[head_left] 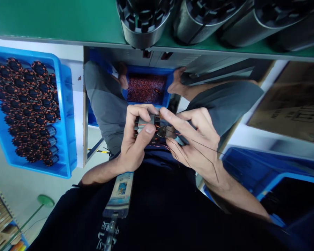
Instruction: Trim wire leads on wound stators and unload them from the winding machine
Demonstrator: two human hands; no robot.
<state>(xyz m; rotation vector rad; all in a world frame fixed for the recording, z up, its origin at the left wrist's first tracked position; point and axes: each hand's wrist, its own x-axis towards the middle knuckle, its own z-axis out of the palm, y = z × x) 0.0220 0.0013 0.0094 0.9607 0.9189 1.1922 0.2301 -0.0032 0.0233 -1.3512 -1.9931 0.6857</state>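
Note:
My left hand (132, 143) is closed around a wound motor stator (148, 120), thumb across its grey steel body and fingers over the far side. Copper-coloured windings show at the stator's right end. Closed in my right hand (199, 136) is a pair of cutting pliers (170, 131), its metal jaws right against that wound end. Part of a blue-grey handle shows below the fingers; the rest is hidden by the palm. Several long thin wires (202, 146) run from the stator across my right hand towards the wrist.
On the left, a blue tray (58, 69) holds rows of wound stators. Between the feet, a blue bin (170, 78) contains reddish wire scraps (145, 87). Metal cylinders (146, 35) line the green bench (68, 21). To the right are a cardboard box (290, 101) and blue bins (240, 160).

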